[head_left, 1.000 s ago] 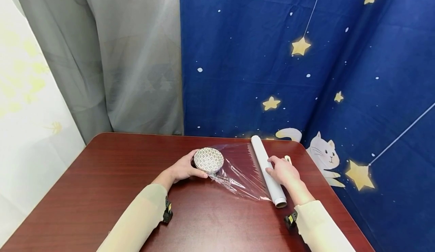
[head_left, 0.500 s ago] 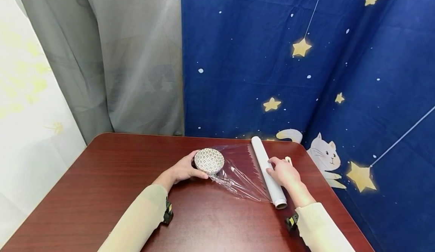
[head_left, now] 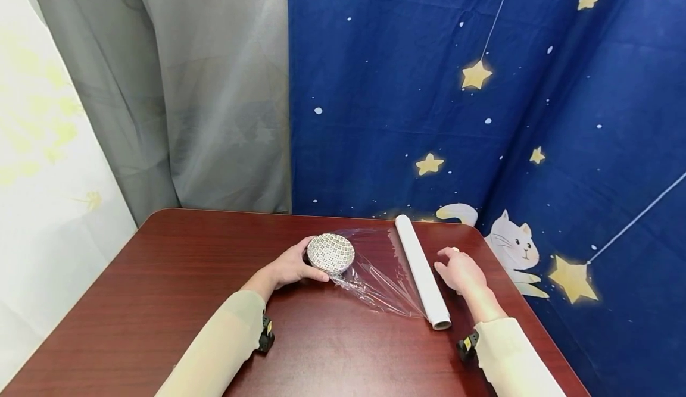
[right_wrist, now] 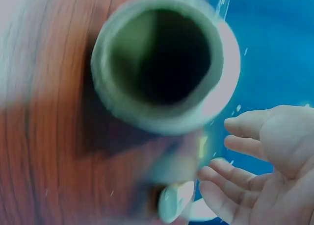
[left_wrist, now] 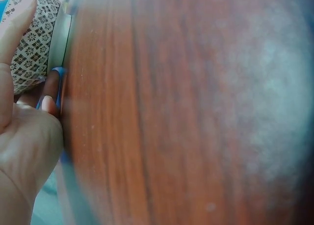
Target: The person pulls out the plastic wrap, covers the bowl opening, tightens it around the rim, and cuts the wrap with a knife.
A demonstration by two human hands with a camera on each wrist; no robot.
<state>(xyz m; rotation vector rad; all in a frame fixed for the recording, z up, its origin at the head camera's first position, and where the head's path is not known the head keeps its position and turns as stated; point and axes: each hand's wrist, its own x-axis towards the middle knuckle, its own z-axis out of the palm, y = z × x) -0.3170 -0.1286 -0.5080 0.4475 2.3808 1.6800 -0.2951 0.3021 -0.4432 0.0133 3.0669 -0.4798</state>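
Observation:
My left hand [head_left: 292,266] grips the side of a patterned bowl [head_left: 330,253], thumb in front and fingers behind. The left wrist view shows the bowl's printed wall close to the palm. Clear plastic wrap [head_left: 377,293] stretches from the bowl to a white roll of cling film [head_left: 422,272]. My right hand [head_left: 462,271] is just right of the roll, apart from it, with loosely bent fingers. Beyond its fingertips a small pale object [head_left: 455,249] is mostly hidden in the head view. In the right wrist view that pale object [right_wrist: 169,203] lies near the fingers, seemingly not held.
The dark red wooden table [head_left: 203,278] has its right edge close to my right hand. A grey curtain [head_left: 230,117] and a blue star-patterned curtain [head_left: 375,87] hang behind it. The roll's hollow end faces me.
My right hand has left the roll and moved right, over the small pale object. My left hand and the bowl stay in place.

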